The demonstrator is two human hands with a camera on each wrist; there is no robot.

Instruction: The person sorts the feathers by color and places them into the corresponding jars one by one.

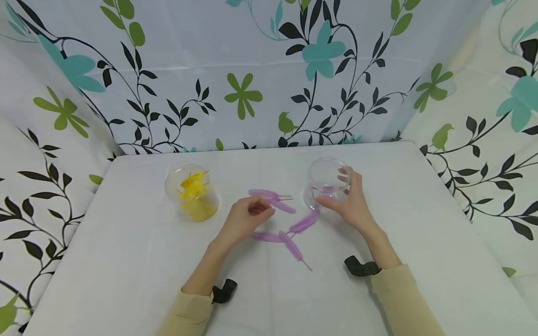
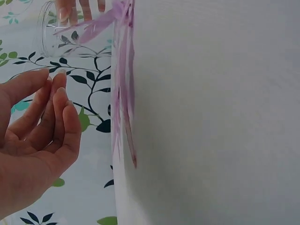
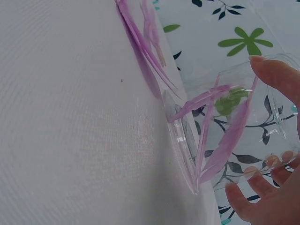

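My right hand (image 1: 350,200) grips a clear cup (image 1: 325,170), thumb on one side and fingers on the other. The cup stands upright on the table with a few purple feathers (image 3: 229,138) inside. My left hand (image 1: 248,217) hovers over the table, its fingers loosely curled and the thumb close to the index fingertip. In the left wrist view nothing shows between those fingertips. Several purple feathers (image 1: 291,246) lie on the table between my hands. Others (image 1: 283,206) lie just beyond the left fingers, which partly cover them.
A second clear cup (image 1: 213,198), holding yellow feathers (image 1: 194,186), stands at the left. White cloth covers the table (image 1: 138,242). A curtain (image 1: 252,46) with a leaf and flower print hangs behind and at both sides. Black bands (image 1: 362,267) sit at the wrists.
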